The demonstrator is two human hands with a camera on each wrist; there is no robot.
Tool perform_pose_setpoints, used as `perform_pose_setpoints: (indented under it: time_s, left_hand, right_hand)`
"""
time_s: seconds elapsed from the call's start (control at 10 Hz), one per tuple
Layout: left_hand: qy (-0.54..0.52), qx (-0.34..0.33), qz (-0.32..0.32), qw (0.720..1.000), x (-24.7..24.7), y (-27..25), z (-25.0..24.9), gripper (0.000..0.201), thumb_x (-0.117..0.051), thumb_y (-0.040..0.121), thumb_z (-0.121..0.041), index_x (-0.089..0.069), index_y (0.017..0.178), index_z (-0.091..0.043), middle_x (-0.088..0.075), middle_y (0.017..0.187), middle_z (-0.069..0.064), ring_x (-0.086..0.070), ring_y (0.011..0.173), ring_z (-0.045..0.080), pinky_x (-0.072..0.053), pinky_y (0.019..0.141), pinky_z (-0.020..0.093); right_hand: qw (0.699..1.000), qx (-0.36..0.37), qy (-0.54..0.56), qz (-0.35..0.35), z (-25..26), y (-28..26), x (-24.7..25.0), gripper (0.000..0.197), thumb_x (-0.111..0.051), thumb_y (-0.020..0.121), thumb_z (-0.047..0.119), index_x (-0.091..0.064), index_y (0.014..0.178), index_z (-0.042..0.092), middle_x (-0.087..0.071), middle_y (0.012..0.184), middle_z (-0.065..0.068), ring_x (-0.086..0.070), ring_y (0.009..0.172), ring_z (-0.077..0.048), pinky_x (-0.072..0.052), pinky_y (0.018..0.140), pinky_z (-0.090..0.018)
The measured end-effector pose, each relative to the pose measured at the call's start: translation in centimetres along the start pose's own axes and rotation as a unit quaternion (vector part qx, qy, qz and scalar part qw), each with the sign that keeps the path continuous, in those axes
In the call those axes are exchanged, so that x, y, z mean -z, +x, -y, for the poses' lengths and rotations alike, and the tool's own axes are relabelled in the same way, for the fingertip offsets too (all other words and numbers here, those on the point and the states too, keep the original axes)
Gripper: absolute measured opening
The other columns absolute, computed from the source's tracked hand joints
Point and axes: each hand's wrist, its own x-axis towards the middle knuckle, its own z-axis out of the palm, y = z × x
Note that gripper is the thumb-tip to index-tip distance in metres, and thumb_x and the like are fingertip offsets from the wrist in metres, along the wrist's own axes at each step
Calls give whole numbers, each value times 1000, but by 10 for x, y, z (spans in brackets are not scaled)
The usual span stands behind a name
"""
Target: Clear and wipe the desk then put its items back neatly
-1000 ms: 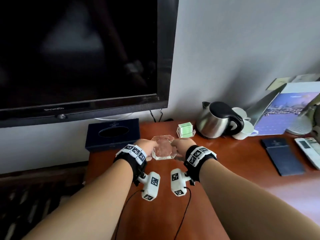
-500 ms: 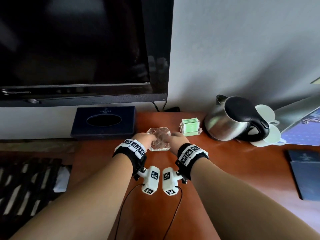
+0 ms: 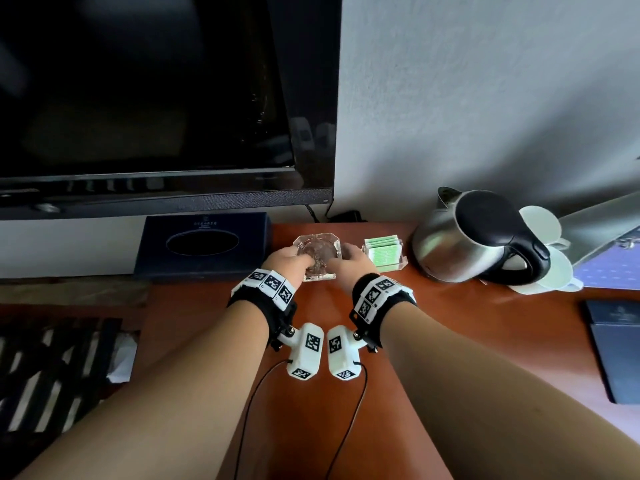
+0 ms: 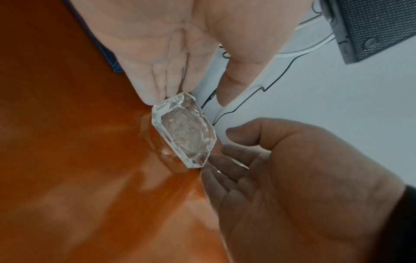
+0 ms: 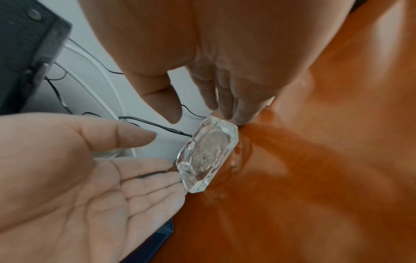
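Observation:
A clear cut-glass ashtray (image 3: 317, 251) (image 4: 184, 131) (image 5: 209, 156) rests on the orange-brown desk (image 3: 433, 341) near the back wall. It sits between the tissue box and the tea-bag holder. My left hand (image 3: 294, 259) (image 4: 189, 96) is at its left side, straight fingers touching a corner, thumb held apart. My right hand (image 3: 341, 261) (image 5: 203, 115) is at its right side, fingertips at the opposite corner, thumb clear of the glass. Neither hand curls round it.
A dark blue tissue box (image 3: 204, 244) stands to the left, and a holder of green tea bags (image 3: 384, 252) to the right. Further right are a steel kettle (image 3: 474, 237) and white cups (image 3: 543, 251). A TV (image 3: 156, 98) hangs above. A dark folder (image 3: 616, 344) lies at the right edge.
Both hands carried the ashtray away from me to the back of the desk. Their grip on it has loosened to straight fingers.

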Motion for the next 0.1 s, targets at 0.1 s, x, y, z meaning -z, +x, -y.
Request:
perform_pose_setpoints:
  time_s: [0.1]
  left_hand:
    - [6,-17,-4,1000,6,-7,-2,21,-64,89,-30,-68,87,-10,-66,75,5,-57,70,23,-38,61,31]
  right_hand:
    - [1000,15,-4,-8,5,-14,4,65,-63,92,20,-41,154,18,-59,124,1,-57,100,-19,-46,83,-30]
